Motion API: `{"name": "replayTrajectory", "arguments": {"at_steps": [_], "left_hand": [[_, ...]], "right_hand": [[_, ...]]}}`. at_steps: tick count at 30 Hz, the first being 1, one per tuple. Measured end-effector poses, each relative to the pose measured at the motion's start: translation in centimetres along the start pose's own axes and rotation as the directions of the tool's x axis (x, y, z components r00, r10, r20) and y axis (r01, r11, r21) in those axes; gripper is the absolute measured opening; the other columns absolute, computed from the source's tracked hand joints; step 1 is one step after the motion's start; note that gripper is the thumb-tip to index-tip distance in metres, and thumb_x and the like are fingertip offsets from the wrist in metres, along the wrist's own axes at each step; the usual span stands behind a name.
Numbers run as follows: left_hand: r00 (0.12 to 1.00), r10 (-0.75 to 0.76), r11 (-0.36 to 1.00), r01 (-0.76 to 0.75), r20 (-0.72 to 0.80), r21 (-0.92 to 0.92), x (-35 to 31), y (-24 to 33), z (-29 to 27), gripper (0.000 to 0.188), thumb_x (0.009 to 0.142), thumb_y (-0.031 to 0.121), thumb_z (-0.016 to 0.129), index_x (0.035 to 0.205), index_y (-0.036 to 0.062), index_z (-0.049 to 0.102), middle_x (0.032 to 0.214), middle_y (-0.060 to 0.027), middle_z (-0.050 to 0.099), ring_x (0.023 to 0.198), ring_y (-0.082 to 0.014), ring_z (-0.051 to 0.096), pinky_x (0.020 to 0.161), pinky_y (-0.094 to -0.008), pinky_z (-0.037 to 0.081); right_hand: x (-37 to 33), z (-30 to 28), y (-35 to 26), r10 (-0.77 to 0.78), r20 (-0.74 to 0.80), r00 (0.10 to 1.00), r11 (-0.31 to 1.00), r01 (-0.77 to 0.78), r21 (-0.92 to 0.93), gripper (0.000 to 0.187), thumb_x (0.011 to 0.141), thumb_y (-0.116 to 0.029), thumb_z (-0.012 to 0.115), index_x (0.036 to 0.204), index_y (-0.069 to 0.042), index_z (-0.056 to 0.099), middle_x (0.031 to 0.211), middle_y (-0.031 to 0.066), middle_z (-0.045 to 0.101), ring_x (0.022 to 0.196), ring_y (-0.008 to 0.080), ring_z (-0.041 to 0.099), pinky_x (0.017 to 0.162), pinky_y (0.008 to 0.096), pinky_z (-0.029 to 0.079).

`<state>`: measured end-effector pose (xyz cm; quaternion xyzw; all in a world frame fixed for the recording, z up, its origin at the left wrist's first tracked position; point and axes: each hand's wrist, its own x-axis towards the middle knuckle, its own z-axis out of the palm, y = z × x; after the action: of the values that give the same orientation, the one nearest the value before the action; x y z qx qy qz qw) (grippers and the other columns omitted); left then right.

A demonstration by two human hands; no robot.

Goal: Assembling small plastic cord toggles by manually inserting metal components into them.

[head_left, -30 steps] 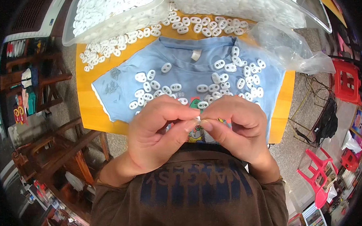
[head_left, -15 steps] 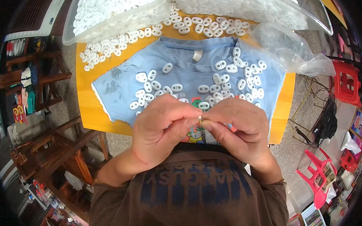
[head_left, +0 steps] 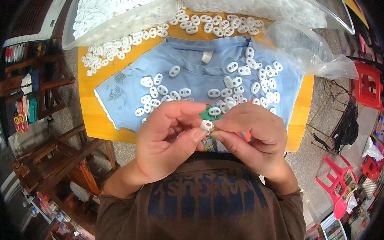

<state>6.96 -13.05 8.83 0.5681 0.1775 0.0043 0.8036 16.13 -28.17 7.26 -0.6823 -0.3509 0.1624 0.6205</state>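
Over the printed front of a light-blue cloth T-shirt [head_left: 194, 82], a small white rounded plastic piece [head_left: 206, 126] sits between my two hands, against the thumb tip of my left hand [head_left: 167, 138]. That hand's forefinger stands apart from the thumb; its other fingers are partly hidden, so I cannot tell whether they clamp the piece. My right hand [head_left: 256, 138] has thumb and forefinger nearly meeting at the piece's right edge, and I cannot tell whether they grip it. The T-shirt lies spread on a yellow-orange tabletop [head_left: 83, 110], with white two-holed oval pieces [head_left: 162, 89] scattered over it. Beyond its collar is a translucent plastic bin [head_left: 131, 32] heaped with more; right of it stands a red plastic stool [head_left: 368, 86], left of it dark wooden furniture [head_left: 51, 156]. The small piece shows a reddish spot on its face.
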Motion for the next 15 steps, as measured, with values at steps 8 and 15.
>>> {"name": "replayTrajectory", "arguments": {"at_steps": [8, 15], "left_hand": [[0.98, 0.133, 0.967, -0.16, 0.145, 0.199, 0.2, -0.9, -1.1, 0.018, 0.08, -0.006, 0.057, 0.098, -0.001, 0.056, 0.083, -0.0078, 0.054, 0.063, -0.0091, 0.056, 0.056, -0.0183, 0.045], [0.985, 0.086, 0.977, -0.112, 0.148, 0.179, -0.8, -2.6, -1.6, 0.018, 0.082, -0.009, 0.052, 0.098, -0.0011, 0.054, 0.083, -0.0084, 0.053, 0.064, -0.0102, 0.057, 0.058, -0.0202, 0.046]], "right_hand": [[0.0, -0.3, 0.2, 0.0, 0.06, 0.998, 0.996, -0.005, 0.094, 0.013, 0.07, 0.002, 0.066, 0.082, -0.002, 0.062, 0.073, 0.0077, 0.062, 0.066, 0.0224, 0.061, 0.058, 0.0297, 0.046], [-1.5, 0.7, 1.2, 0.147, 0.114, 0.982, 0.957, -0.171, 0.234, 0.009, 0.072, 0.002, 0.065, 0.081, 0.001, 0.064, 0.074, 0.0098, 0.063, 0.066, 0.0214, 0.06, 0.058, 0.029, 0.043]]}}
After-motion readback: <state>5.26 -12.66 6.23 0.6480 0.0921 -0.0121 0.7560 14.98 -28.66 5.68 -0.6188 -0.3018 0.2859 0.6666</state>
